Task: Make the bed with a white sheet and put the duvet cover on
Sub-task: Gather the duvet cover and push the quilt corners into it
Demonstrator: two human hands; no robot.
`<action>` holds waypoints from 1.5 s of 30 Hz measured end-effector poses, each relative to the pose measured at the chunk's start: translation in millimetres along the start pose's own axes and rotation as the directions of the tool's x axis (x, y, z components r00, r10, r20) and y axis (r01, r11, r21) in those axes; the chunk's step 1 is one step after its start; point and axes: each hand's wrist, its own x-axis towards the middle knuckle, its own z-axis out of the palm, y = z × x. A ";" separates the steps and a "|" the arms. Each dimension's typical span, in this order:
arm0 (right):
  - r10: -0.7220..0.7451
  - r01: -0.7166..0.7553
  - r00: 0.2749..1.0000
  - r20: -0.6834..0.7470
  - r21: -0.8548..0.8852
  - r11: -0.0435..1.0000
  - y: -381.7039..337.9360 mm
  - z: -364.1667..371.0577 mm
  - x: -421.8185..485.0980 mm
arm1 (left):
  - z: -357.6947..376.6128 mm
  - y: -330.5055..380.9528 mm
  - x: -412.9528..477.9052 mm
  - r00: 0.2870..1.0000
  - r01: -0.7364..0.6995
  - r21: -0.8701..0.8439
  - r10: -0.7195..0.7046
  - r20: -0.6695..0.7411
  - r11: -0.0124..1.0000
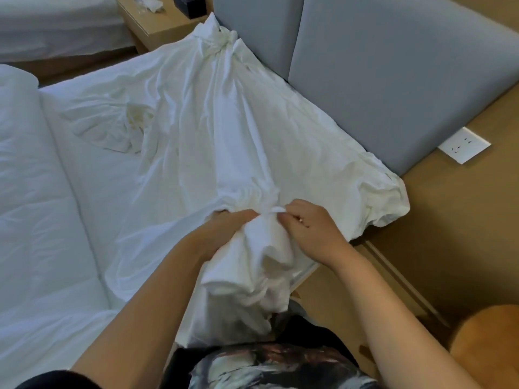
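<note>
1. Thick white folded duvet: lies well to the left of both hands, untouched. No separate duvet cover can be made out.
2. Crumpled white cotton sheet: spread loosely from the hands fwd to the grey padded headboard, which stands ahead and to the right of the hands. Its twisted far corner, well ahead of the hands, appears to be knotted. The near part is bunched between the hands and hangs back toward the body.
3. Left hand: fingers curled round the bunch from its left side.
4. Right hand: thumb and fingertips pinched on a small white tip of fabric at the top of the bunch, just beside the left hand.

Step in hand (judged): near corner is prob. being gathered for a knot, to match the far one.

Recommended:
- Bunch to be held firm by the left hand while the tip is drawn through by the right.
- Slack to be taken up evenly; wrinkles ahead of the hands indicate excess fabric.
- Knot to be kept low, approx. at the mattress corner, so it can be tucked under.
</note>
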 end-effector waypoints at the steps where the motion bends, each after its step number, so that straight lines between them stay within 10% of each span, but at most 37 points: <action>1: 0.046 -0.043 0.998 -0.052 0.052 0.998 8.2 -9.2 1.7 | -0.4 -1.4 -3.4 0.999 0.040 -0.001 -0.040 0.011 0.999; 10: 0.078 -0.055 0.987 -0.141 0.157 0.986 10.1 -6.9 6.1 | 30.3 13.1 4.7 0.993 0.007 -0.219 -0.032 -0.111 0.976; 13: 0.068 -0.065 0.998 0.015 -0.126 0.990 9.0 19.0 -0.3 | 31.0 13.4 5.7 0.998 0.027 -0.242 -0.040 -0.050 0.970; 20: 0.073 -0.083 0.995 -0.073 -0.136 0.987 12.3 41.9 -1.3 | 20.4 1.2 -4.5 0.971 0.046 -0.185 0.000 0.240 0.982; 25: 0.323 -0.261 0.892 -0.317 0.222 0.939 4.8 35.1 3.3 | 15.0 -15.2 -10.6 0.971 0.108 -0.190 -0.062 0.229 0.976; 29: 0.346 -0.344 0.936 0.066 0.379 0.859 -11.5 48.9 -6.4 | 9.1 -17.6 -7.5 0.989 0.102 -0.402 -0.049 0.141 0.910; 31: 0.306 -0.338 0.930 0.202 0.147 0.929 -13.5 61.0 -12.0 | 9.1 -19.8 -5.4 0.989 0.109 -0.411 -0.056 0.139 0.905; 38: 0.193 -0.094 0.960 0.202 -0.416 0.905 -9.0 69.2 -8.7 | 4.0 -37.4 3.4 0.992 0.068 -0.567 0.007 0.130 0.821; 45: 0.353 -0.336 0.919 0.173 -0.122 0.934 -1.9 55.1 -6.2 | 26.1 -30.2 5.2 0.959 0.283 -0.636 -0.202 0.199 0.718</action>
